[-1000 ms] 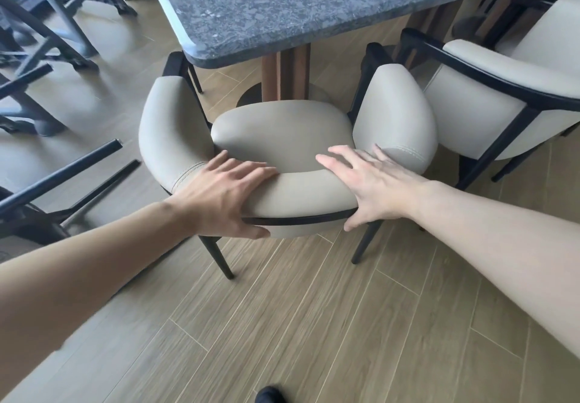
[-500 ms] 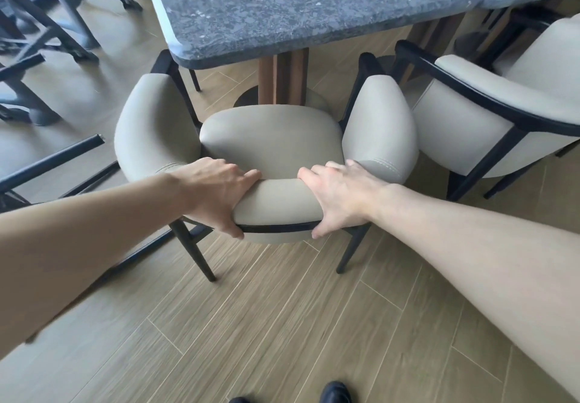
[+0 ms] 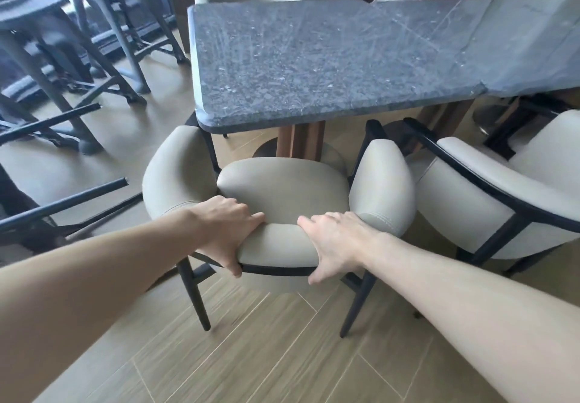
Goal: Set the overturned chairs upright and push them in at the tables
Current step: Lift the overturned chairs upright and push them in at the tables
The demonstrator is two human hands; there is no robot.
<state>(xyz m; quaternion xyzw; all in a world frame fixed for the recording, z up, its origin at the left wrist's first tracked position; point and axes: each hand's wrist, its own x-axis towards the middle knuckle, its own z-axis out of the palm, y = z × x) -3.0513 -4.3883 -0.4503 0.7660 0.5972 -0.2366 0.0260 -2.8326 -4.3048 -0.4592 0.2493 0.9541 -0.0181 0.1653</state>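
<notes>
A wood-plank floor (image 3: 282,349) runs under a dark stone table (image 3: 329,60). At its six o'clock edge stands an upright beige chair (image 3: 282,189), seat partly under the top. The left hand (image 3: 224,230) and right hand (image 3: 335,242) clasp its backrest, fingers curled over. Another chair (image 3: 502,195) stands at three o'clock.

Both hands grip the curved top of the beige chair (image 3: 282,189): left hand (image 3: 226,230), right hand (image 3: 335,242). It stands upright at the grey stone desk (image 3: 329,66), beside another chair (image 3: 502,195).
</notes>
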